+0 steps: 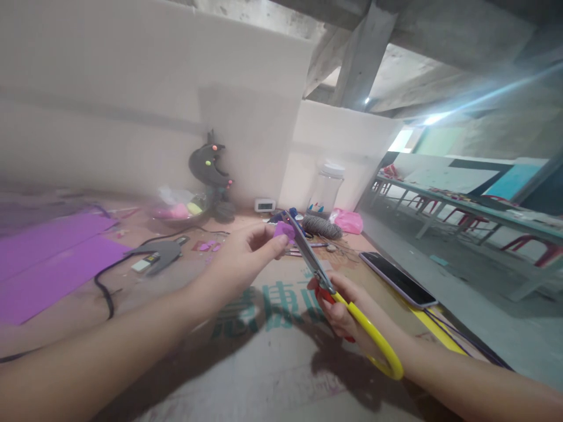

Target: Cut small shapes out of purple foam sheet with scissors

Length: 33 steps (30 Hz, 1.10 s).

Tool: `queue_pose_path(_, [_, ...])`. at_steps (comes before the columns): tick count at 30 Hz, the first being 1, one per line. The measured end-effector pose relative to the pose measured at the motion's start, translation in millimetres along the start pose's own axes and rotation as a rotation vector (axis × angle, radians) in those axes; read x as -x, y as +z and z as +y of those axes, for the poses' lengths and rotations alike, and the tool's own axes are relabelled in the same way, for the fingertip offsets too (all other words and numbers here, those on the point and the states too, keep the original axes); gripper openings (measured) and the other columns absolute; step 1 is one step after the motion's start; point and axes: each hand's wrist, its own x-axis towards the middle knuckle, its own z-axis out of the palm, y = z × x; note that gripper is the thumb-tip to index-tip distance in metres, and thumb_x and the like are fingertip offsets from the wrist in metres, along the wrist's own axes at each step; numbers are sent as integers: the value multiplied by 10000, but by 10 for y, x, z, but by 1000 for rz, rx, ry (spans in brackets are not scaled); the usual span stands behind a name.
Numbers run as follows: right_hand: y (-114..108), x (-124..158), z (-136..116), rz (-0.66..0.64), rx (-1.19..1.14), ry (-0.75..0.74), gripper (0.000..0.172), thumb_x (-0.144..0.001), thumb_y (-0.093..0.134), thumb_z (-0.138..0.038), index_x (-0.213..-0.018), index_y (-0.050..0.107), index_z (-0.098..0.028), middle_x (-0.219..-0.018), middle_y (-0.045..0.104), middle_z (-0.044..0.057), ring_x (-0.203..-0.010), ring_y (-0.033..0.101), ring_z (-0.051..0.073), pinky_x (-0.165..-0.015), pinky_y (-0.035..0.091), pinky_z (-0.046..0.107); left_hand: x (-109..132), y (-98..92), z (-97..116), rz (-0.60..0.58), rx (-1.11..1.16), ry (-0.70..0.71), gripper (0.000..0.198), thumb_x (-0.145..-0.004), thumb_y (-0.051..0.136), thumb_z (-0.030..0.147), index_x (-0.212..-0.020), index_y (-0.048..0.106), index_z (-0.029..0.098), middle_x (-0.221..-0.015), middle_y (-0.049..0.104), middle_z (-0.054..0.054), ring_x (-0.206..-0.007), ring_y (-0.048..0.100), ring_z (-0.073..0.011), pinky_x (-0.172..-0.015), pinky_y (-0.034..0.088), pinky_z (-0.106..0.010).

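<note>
Between the thumb and fingers of my left hand is a small piece of purple paper. My right hand grips a pair of scissors with yellow and red handles, its blades pointing up and away from me. The blades lie against the right edge of the purple piece; whether they are parted there I cannot tell. Both hands are raised over a cardboard sheet printed with green characters. Several small purple cut pieces rest on the table left of my left hand.
Large purple sheets and a grey cutout lie at left. Behind stand a dark crescent ornament, a small digital clock and a clear bottle. Grey yarn sits near a pink bag; a phone lies at right.
</note>
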Motion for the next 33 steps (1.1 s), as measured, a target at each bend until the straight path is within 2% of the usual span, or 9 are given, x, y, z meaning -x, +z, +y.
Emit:
queue_pose_path(4, [8,8,5,-5,-11,0,636,-806,667,-729,-1125,558,-190,-726,386,-62,-505,246,63,-425,239,206,-2,-10,34,39,-10,6,265,-926,570,384,-760,604,179,-756,612,7,-775,596,-154,-739,480,-265])
queue_pose_path(9, [14,17,-56,-45,34,-34,647,-839,586,-766,-1131,539,-192,-723,387,-55,-525,260,78,-439,240,214,-5,13,33,28,125,-21,203,-911,584,363,-826,604,179,-829,676,-14,-825,654,-168,-801,524,-296])
queue_pose_path(14, [18,50,-168,-110,126,-78,668,-881,474,-790,-1188,521,-199,-802,408,-15,-612,310,114,-509,286,238,41,38,68,-36,95,27,215,-913,593,357,-792,618,181,-820,681,-21,-825,643,-168,-776,509,-287])
queue_pose_path(18, [3,74,-125,-119,64,-77,638,-874,517,-770,-1227,540,-239,-859,408,2,-681,334,136,-577,316,255,87,62,76,-76,71,17,234,-938,591,390,-838,639,184,-846,682,-17,-842,636,-167,-773,494,-286])
queue_pose_path(26, [-36,71,-44,-119,-3,-34,657,-820,588,-779,-1238,575,-273,-874,449,21,-686,394,147,-578,408,250,94,68,51,-83,73,1,221,-944,584,367,-826,636,188,-837,665,-7,-834,622,-167,-782,477,-297])
queue_pose_path(33, [-16,62,-65,-133,-33,-9,654,-806,604,-782,-1221,580,-277,-872,434,14,-664,361,135,-572,400,242,89,65,71,-82,77,-6,214,-935,590,362,-815,639,192,-824,666,-1,-829,623,-165,-779,475,-292])
